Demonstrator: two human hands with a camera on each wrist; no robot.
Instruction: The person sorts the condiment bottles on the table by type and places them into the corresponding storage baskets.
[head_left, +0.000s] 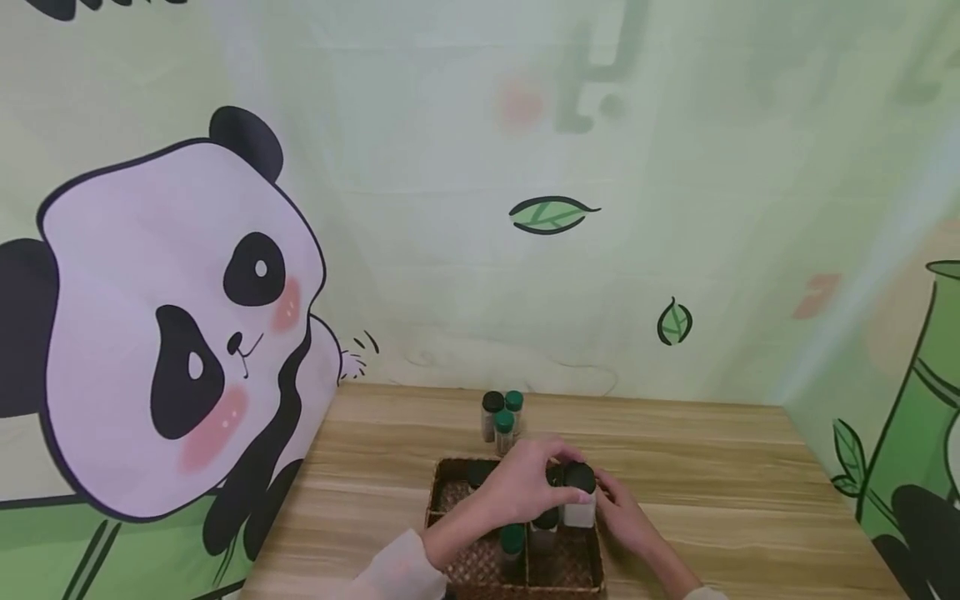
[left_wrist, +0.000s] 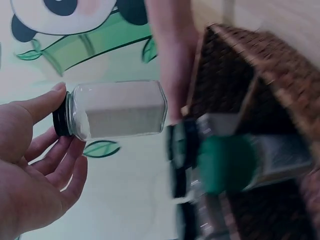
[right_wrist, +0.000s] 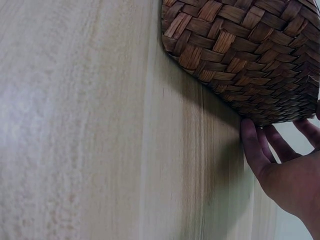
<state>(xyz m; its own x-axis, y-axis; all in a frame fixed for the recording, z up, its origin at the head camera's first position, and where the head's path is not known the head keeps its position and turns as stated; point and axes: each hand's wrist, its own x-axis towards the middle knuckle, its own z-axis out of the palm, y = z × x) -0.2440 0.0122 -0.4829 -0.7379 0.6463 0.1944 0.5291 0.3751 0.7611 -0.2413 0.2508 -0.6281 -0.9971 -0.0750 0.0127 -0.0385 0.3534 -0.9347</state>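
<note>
My left hand (head_left: 525, 483) pinches the black lid of a clear glass jar (left_wrist: 120, 111) with pale powder in it. In the head view the jar is upright over the back right part of a brown woven basket (right_wrist: 240, 55). Against the basket's right side rests my right hand (head_left: 628, 521); in the right wrist view its extended fingers (right_wrist: 256, 150) touch the lower corner of the weave. Inside the basket stand a green-lidded jar (head_left: 513, 540) and several black-lidded ones, partly hidden by my left hand and forearm.
Behind the basket, two green-lidded jars and a black-lidded jar (head_left: 492, 417) stand close together on the wooden table (head_left: 697, 467). Dividers split the basket into compartments. A cloth with a printed panda (head_left: 150, 275) hangs at the table's back and sides.
</note>
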